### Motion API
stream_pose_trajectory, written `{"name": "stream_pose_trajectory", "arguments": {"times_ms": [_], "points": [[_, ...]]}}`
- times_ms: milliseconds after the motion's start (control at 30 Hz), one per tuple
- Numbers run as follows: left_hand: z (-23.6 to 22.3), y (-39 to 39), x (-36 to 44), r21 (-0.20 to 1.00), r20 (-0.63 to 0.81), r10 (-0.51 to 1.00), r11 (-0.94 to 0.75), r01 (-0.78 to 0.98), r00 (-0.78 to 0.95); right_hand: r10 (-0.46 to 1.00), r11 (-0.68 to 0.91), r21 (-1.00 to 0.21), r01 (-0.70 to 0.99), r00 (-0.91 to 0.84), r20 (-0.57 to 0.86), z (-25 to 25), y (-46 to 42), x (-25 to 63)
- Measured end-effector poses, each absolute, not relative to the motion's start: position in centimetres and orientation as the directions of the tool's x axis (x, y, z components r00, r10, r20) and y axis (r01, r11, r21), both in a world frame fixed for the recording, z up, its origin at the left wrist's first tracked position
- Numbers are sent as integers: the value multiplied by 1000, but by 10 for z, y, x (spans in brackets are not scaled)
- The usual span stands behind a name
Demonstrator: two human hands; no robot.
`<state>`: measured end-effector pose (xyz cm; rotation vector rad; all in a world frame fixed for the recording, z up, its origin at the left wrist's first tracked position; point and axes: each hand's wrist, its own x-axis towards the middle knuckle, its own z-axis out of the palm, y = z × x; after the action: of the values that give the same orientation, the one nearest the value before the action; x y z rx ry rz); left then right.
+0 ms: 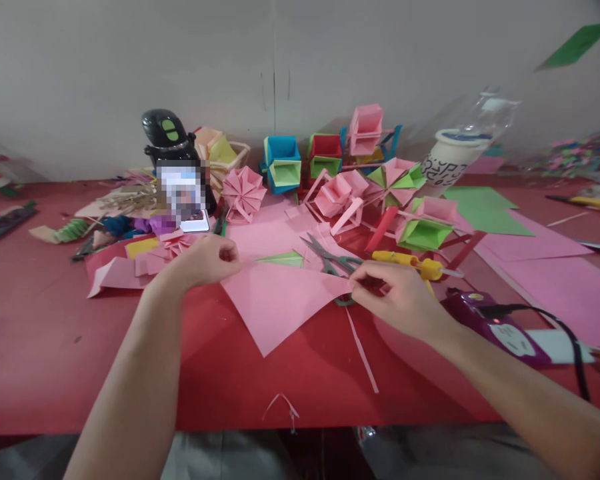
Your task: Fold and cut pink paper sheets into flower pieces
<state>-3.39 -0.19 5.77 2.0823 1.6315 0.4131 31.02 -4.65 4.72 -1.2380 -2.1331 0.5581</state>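
Observation:
A sheet of pink paper [275,300] is stretched between my two hands over the red table, one corner pointing toward me. My left hand [207,260] pinches its left corner, fingers closed. On the other side, my right hand [393,290] grips the right corner between thumb and fingers. Just behind the sheet lie grey-handled scissors [325,253], their blades parted; a handle loop is partly covered by the paper and my right hand. A folded green paper piece [283,259] shows behind the sheet's upper edge.
Folded paper ornaments [340,193] crowd the back, beside a phone [185,193] on a black stand. A yellow glue gun [410,260] and a purple power strip [505,330] with a cable sit at right. Pink sheets [555,280] lie far right; a thin paper strip [363,353] lies near the front.

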Motion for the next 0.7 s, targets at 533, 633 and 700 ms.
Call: {"name": "stream_pose_trajectory", "arguments": {"times_ms": [533, 633, 700], "points": [[56, -4, -8, 620, 157, 922, -371, 691, 355, 808, 589, -595, 547, -417, 417, 42, -52, 317], [60, -5, -7, 678, 151, 912, -376, 631, 381, 831, 551, -639, 537, -428, 356, 43, -51, 319], [61, -5, -8, 708, 164, 908, -381, 594, 386, 851, 505, -683, 527, -436, 293, 43, -50, 321]]}}
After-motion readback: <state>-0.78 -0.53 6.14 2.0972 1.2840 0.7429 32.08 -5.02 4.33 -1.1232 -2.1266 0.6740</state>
